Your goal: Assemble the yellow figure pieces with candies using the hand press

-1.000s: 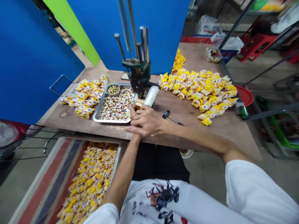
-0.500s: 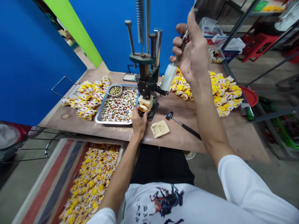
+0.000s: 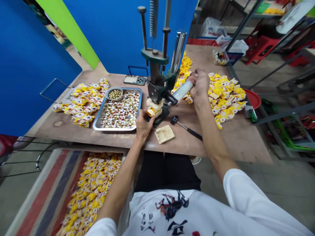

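Observation:
A green hand press (image 3: 157,72) with a tall spring stands on the wooden table. My right hand (image 3: 200,84) is closed round the end of its lever (image 3: 183,91), which has a pale wrapping. My left hand (image 3: 144,123) pinches a small yellow-and-white figure (image 3: 150,112) between the press's cream-coloured blocks (image 3: 157,104). Its fingers partly cover the figure. Just left of this hand is a metal tray (image 3: 115,128) full of small white, red and gold pieces. Inside the tray sits a bowl (image 3: 115,94) of gold beads.
A hammer (image 3: 188,128) and a cream block (image 3: 164,134) lie before the press. Heaps of yellow-and-white figures lie left (image 3: 83,101) and right (image 3: 225,95). A phone (image 3: 134,80) is behind the tray. Below, a striped-lined container (image 3: 56,193) holds many more figures. A metal rack (image 3: 242,29) stands right.
My right hand has come down and forward with the lever, which has swung from raised to lower. The press head sits lower on the figure. My left hand keeps its place at the press.

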`<state>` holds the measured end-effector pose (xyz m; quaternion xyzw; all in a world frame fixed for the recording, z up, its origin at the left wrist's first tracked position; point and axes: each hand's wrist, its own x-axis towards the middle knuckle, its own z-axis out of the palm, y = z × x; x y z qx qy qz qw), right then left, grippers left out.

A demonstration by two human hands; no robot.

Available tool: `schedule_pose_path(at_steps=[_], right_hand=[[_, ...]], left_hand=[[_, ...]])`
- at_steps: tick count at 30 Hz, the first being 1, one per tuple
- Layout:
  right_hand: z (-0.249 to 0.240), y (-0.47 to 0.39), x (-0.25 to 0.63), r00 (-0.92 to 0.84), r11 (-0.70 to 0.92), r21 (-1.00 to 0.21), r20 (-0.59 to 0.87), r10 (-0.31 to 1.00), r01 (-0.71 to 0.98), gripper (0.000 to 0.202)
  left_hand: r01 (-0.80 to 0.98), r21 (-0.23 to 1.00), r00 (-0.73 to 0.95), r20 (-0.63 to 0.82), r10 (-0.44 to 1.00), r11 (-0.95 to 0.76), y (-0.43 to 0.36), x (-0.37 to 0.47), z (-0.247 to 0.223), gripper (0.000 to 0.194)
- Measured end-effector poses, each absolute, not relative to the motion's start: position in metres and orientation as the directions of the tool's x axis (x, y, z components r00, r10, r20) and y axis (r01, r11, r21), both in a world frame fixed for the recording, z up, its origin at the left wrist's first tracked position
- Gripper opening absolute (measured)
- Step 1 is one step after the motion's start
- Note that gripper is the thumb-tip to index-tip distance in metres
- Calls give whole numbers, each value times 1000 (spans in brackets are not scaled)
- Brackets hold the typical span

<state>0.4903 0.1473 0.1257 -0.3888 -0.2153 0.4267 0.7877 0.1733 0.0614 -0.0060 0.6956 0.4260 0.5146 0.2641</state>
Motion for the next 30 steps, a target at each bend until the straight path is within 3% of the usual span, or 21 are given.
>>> schedule_pose_path(at_steps=[7,13,16,18,20,23,26,30], right_hand=[[117,167,510,549,246,-891,-4,836,-381,48],[100,122,518,377,79,-990,29,926,-119,55],[95,50,513,509,94,-996,84,857,6,51],[91,-2,492,552,164,-979,203,809,119,42],[85,-46,459,374,240,-937,324,869,254,40],[72,-81,411,-103,382,-861,370,924,337,51],[52,-80,390,-284,429,-837,343,895,340,42],[24,-60,397,-258,355,-834,265,929,422,35]], left_hand=[[324,825,73,465,882,-462,47,203,-7,45],[359,828,18,455,890,-431,31,203,13,46],[278,913,-57,326,944,-299,6,181,26,55],[113,985,-58,134,989,-127,-13,163,35,60],[-56,991,85,-113,990,118,-28,150,45,60],[-111,910,350,-340,873,399,-37,144,57,57],[-15,906,437,-374,818,422,-31,151,57,60],[235,918,399,-390,830,319,-24,164,38,61]])
